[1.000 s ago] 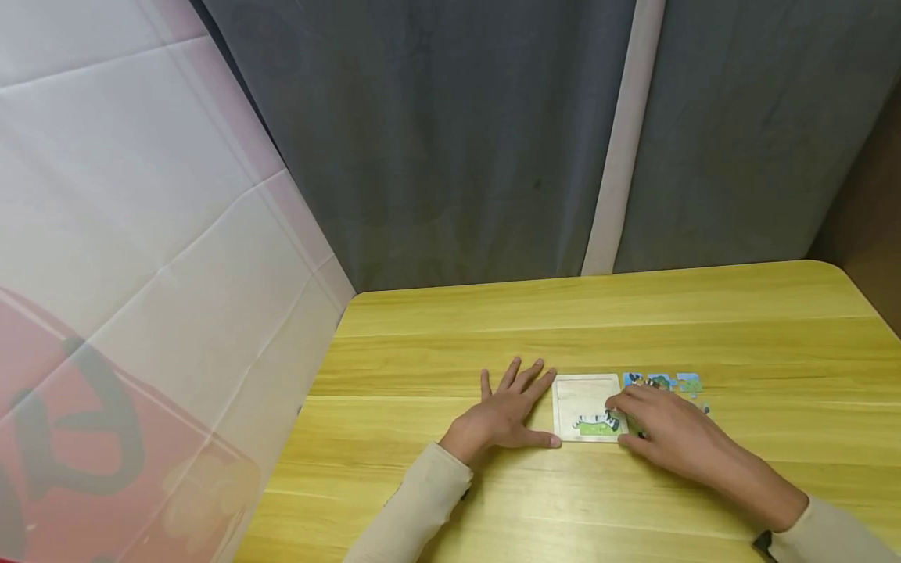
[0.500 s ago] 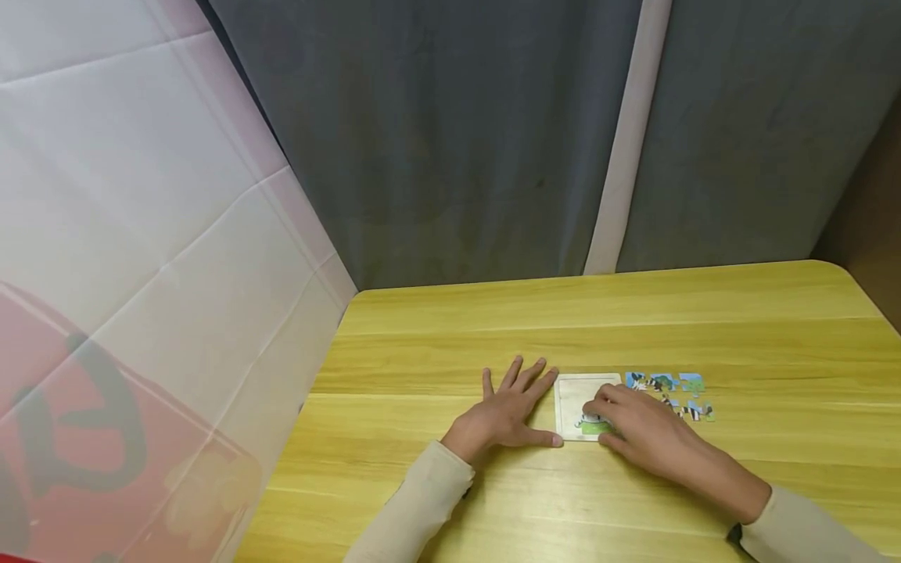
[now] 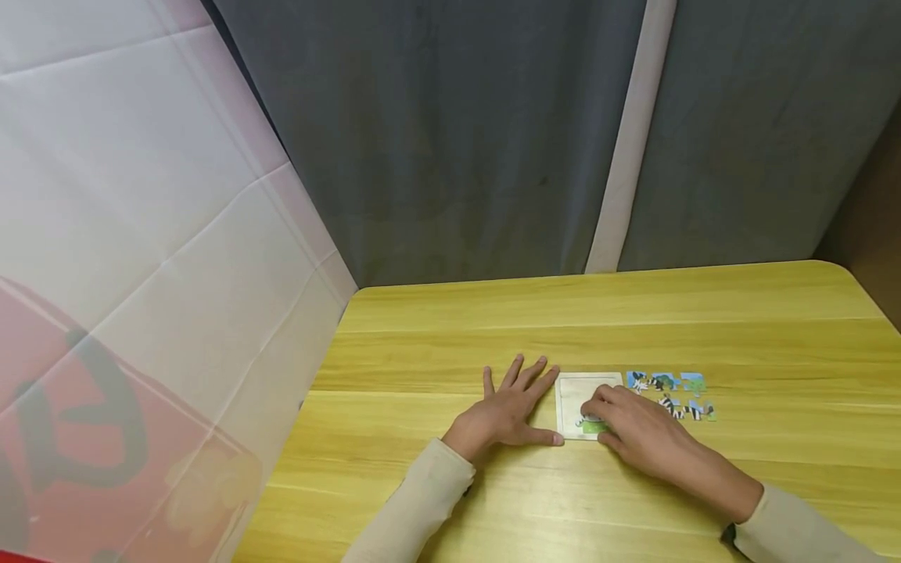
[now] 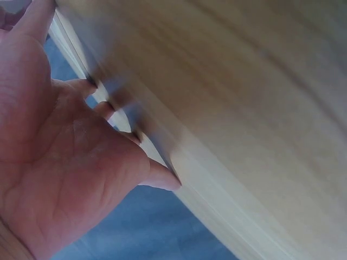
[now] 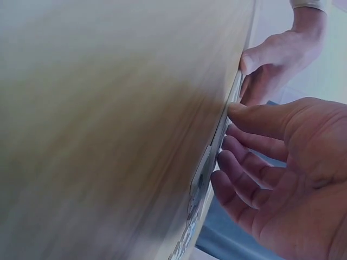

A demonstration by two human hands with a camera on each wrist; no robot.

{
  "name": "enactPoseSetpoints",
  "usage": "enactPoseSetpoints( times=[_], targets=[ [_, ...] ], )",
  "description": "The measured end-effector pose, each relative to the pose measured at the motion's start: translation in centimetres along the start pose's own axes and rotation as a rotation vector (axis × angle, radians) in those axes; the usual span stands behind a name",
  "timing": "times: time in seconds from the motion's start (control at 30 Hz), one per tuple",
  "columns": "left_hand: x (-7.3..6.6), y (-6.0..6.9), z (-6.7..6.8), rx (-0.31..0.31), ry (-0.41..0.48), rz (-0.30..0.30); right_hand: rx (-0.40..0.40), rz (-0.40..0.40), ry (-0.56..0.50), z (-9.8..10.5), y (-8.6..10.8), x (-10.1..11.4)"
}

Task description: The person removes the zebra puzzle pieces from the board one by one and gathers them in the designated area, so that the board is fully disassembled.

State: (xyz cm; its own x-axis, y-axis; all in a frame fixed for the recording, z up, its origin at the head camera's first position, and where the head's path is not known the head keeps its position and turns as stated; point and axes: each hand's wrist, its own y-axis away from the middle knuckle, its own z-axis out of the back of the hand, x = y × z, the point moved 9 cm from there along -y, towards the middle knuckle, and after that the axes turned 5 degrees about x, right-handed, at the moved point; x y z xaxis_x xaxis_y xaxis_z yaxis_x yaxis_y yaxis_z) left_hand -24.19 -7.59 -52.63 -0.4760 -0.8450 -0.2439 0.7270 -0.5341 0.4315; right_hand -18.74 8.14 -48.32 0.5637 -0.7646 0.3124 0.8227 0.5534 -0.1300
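A shallow square wooden puzzle tray lies on the table. Zebra puzzle pieces with green ground sit along its near side, partly covered. My left hand lies with fingers spread on the table at the tray's left edge; the thumb touches the near left corner. My right hand is over the tray's right half, bent fingertips on the zebra pieces and thumb at the near edge. In the right wrist view the right hand's fingertips touch the thin tray side; whether they pinch a piece is hidden.
Several loose puzzle pieces lie right of the tray in two rough rows. The yellow wood-grain table reaches back to a grey curtain. A pale printed cloth hangs along the left.
My right hand has moved left from the tray's right edge onto the zebra pieces, uncovering more loose pieces on the right. It has barely moved in the last half second. The left hand has stayed put.
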Motion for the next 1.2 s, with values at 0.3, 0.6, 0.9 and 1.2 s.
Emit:
enactPoseSetpoints(
  times=[0.3,0.6,0.9,1.2],
  targets=[
    [0.0,0.1,0.2,-0.007,0.008,-0.012,0.032,0.005,-0.101,-0.3,-0.4,-0.7],
    [0.3,0.3,0.1,-0.008,0.022,-0.009,0.042,0.022,-0.179,-0.7,-0.8,-0.9],
    [0.5,0.4,0.1,-0.006,0.026,-0.001,0.047,0.007,-0.216,-0.6,-1.0,-1.0],
    [0.5,0.3,0.2,-0.010,0.027,-0.001,0.090,-0.013,-0.256,-0.9,-1.3,-1.6]
  ],
)
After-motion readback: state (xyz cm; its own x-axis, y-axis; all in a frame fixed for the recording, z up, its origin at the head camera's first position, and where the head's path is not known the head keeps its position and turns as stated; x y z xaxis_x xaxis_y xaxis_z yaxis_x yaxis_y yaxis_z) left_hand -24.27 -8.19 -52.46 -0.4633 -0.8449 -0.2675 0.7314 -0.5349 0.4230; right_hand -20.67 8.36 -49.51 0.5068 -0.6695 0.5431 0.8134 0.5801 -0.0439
